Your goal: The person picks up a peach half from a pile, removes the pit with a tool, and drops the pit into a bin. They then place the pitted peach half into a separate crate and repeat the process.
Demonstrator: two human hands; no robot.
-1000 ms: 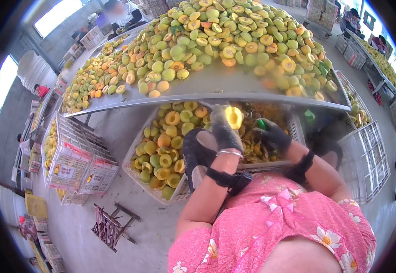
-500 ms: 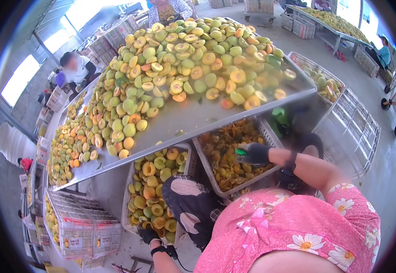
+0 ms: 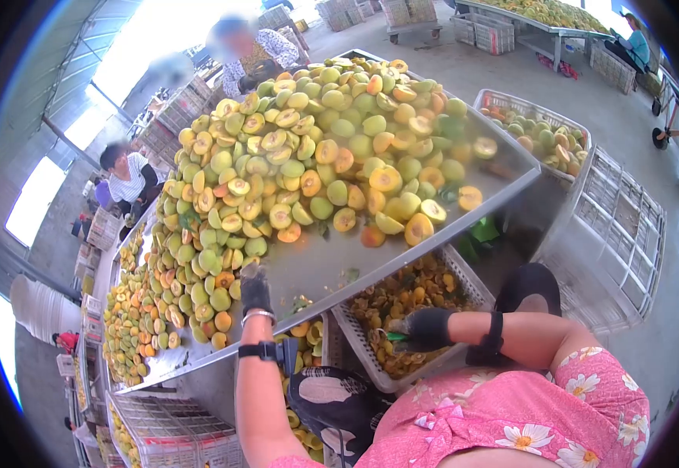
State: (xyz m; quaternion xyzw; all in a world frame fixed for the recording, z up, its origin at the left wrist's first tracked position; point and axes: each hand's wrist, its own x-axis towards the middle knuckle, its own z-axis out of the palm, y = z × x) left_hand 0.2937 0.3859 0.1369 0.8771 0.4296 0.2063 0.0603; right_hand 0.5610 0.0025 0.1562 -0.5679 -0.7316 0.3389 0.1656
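My left hand [image 3: 255, 290], in a dark glove, reaches over the table's near edge. Its fingers stretch to the front of a big heap of halved apricots [image 3: 277, 168] on the metal table [image 3: 300, 269]; no fruit shows in it. My right hand [image 3: 427, 329], also gloved, is closed around a small green tool [image 3: 396, 336], its working end hard to make out. That hand hovers above a crate [image 3: 371, 366] of brownish fruit scraps and pits [image 3: 410, 292]. Partly hidden behind my left arm and knee is a crate of pitted halves [image 3: 308, 343].
Another fruit crate [image 3: 538, 129] stands past the table's right corner, beside an upturned crate [image 3: 612, 226]. Stacked crates [image 3: 176, 429] are at lower left. Across the table a person [image 3: 258, 54] works, and another person [image 3: 129, 175] sits at the left.
My left hand has risen from the crate of pitted halves to the heap on the table. My right hand stays over the scraps crate with the green tool. The view has shifted.
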